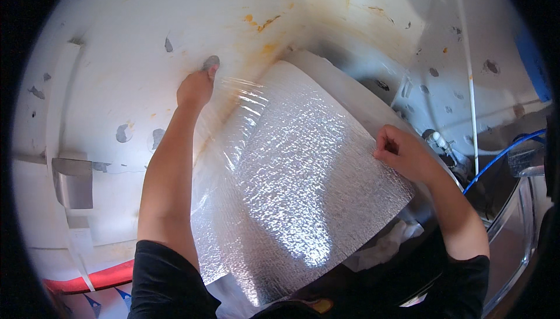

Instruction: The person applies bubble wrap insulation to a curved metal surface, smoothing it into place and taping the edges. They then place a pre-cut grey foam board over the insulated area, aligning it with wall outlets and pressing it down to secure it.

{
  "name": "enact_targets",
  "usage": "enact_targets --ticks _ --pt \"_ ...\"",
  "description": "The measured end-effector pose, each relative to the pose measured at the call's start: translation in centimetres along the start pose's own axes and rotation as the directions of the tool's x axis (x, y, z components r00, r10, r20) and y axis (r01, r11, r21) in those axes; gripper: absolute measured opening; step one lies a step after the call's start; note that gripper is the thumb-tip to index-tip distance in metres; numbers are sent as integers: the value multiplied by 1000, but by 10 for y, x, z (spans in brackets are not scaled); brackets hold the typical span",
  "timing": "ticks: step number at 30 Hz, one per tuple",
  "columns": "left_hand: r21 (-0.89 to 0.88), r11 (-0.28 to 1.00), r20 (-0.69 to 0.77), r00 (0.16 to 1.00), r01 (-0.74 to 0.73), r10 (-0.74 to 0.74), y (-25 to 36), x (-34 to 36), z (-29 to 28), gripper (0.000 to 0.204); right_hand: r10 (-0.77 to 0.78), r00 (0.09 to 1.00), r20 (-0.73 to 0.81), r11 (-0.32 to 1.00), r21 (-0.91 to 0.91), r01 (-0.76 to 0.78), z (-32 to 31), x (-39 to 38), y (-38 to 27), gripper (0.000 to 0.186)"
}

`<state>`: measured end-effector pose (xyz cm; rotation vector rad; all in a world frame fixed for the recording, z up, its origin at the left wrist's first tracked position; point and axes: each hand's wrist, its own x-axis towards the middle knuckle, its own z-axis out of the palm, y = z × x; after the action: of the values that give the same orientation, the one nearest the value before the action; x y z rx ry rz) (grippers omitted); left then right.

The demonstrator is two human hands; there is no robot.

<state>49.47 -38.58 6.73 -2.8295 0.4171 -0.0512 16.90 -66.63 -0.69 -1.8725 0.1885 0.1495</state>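
A silver, crinkle-textured foil sheet [303, 161] slants across the middle in front of me, glinting brightly. At its right edge my right hand [405, 153] is closed, thumb and forefinger pinching the sheet's border. My left hand [196, 90] is closed up against the pale wall, to the upper left of the sheet. Shiny clear plastic film [242, 109] runs in taut creases from beside that hand down to the foil's left side, and the fingers appear to grip its edge. Behind the sheet's upper right side shows a whitish translucent layer [341, 80].
The white wall [116, 21] bears grey scuffs and orange stains. A bent metal plate [73, 183] sticks out at left, above a red strip [105, 275]. On the right are a thin white pipe [468, 74], a blue hose [501, 154] and a white fitting [440, 141]. Crumpled white paper [388, 246] lies below the foil.
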Motion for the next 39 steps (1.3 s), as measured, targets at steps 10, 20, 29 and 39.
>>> enact_targets --ticks 10,20,29,39 --pt "-94 996 90 996 -4 13 -86 -33 10 66 70 985 155 998 -11 -69 4 -2 49 14" --pt "-170 971 76 984 171 -160 -108 -69 47 64 129 982 135 989 -95 -117 13 -38 53 16" --pt "-97 967 -6 971 237 -239 -128 -95 36 58 224 972 70 946 -257 -199 44 -77 49 23" --pt "-98 912 5 916 399 -401 -238 -167 69 55 157 988 6 939 -311 -148 53 -78 56 20"
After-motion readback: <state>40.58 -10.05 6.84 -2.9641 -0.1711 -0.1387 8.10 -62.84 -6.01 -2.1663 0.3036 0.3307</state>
